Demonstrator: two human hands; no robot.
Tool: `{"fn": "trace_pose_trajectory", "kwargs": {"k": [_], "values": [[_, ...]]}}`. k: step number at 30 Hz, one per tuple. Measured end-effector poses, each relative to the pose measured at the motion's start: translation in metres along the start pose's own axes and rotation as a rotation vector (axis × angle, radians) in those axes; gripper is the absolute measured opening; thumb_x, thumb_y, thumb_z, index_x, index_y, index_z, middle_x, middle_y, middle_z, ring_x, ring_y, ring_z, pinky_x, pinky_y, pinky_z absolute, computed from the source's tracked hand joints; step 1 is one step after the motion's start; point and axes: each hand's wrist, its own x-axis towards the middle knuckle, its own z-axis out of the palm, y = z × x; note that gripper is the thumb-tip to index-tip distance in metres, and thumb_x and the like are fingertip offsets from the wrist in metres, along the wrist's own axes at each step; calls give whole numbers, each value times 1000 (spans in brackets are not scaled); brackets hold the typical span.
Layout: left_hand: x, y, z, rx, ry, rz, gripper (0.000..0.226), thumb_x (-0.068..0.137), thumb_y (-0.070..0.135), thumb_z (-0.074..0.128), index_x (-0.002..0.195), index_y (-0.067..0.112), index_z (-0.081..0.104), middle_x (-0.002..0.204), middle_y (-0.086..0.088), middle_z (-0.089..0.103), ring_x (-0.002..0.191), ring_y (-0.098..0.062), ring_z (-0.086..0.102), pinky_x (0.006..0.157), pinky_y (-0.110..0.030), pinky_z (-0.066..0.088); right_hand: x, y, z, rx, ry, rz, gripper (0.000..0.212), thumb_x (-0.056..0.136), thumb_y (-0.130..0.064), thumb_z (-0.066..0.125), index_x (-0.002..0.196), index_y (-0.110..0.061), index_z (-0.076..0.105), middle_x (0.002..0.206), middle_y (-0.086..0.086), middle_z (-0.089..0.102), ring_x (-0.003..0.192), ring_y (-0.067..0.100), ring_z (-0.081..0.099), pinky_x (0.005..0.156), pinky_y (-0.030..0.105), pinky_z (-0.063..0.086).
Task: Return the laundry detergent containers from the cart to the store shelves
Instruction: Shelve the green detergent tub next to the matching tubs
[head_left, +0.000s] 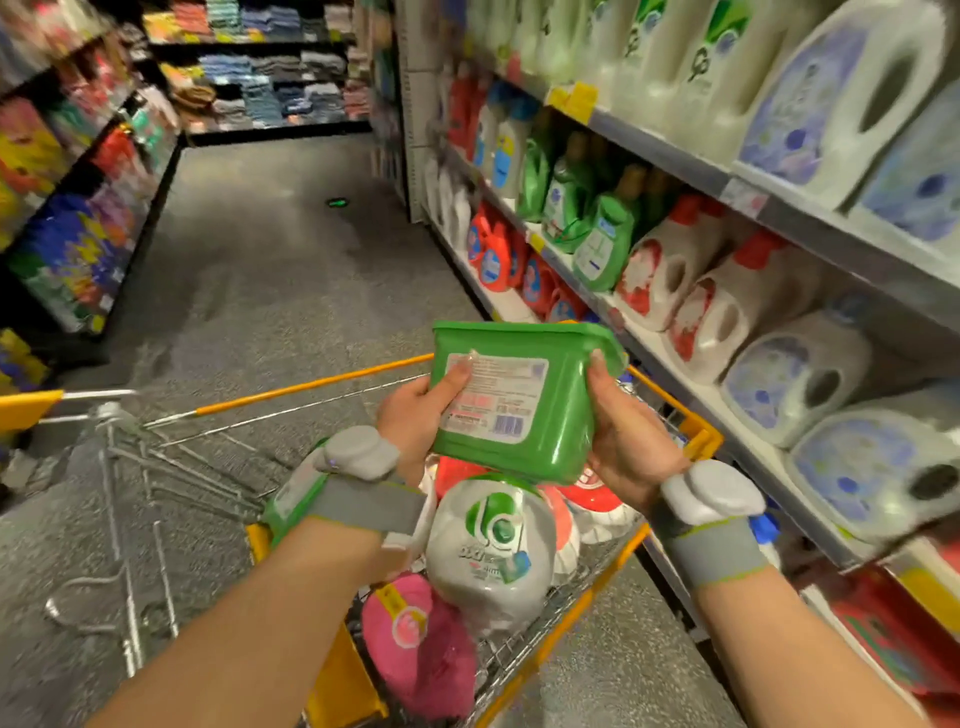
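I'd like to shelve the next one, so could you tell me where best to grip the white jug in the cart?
The white jug lies on its side above the pink pouch, no handle showing. Probably best to come from above and clasp its broad body with both hands.

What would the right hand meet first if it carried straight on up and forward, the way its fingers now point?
The right hand already grips the green detergent tub. Beyond that, probably the white jugs with red caps on the shelf, though depth is unclear.
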Motion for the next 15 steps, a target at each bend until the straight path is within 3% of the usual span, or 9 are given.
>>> {"fn": "trace_pose_trajectory", "kwargs": {"k": [3,5,7,9,12,15], "values": [[-4,11,29,-319,-242,-179,66,74,56,70,125,14,64,125,-18,65,114,-34,62,84,-48,57,-20,-18,-8,147,-41,-46,84,68,-46,79,138,-8,51,134,16,58,121,28,58,95,42,53],[-11,20,53,-368,-403,-228,66,83,56,60,134,14,57,133,-19,59,122,-35,56,93,-53,52,-31,-30,-7,142,-67,-37,69,81,-49,58,139,-13,49,134,16,58,125,32,54,98,51,49],[-21,32,76,-166,-364,-170,68,88,60,52,135,11,54,136,-21,55,124,-38,55,101,-56,45,-35,-35,-8,112,-6,-34,65,81,-53,55,135,-18,54,130,15,62,124,38,54,99,65,41],[-34,47,102,51,-275,-42,69,91,62,47,134,8,51,138,-21,53,123,-40,54,104,-55,43,-42,-41,-12,120,65,-103,68,78,-56,65,136,-23,52,129,14,62,122,40,55,99,72,35],[-53,69,136,54,-466,-11,88,68,81,58,137,27,51,140,-5,55,122,-25,59,106,-47,44,-50,-53,-18,186,132,-284,69,79,-48,69,138,-20,49,131,17,60,122,39,56,104,61,39],[-77,87,165,6,-715,-20,75,72,70,57,130,23,60,126,-6,66,116,-22,63,100,-42,49,-69,-67,-25,-52,286,-493,59,88,-41,64,141,-26,45,134,7,60,119,25,60,100,46,50]]}}
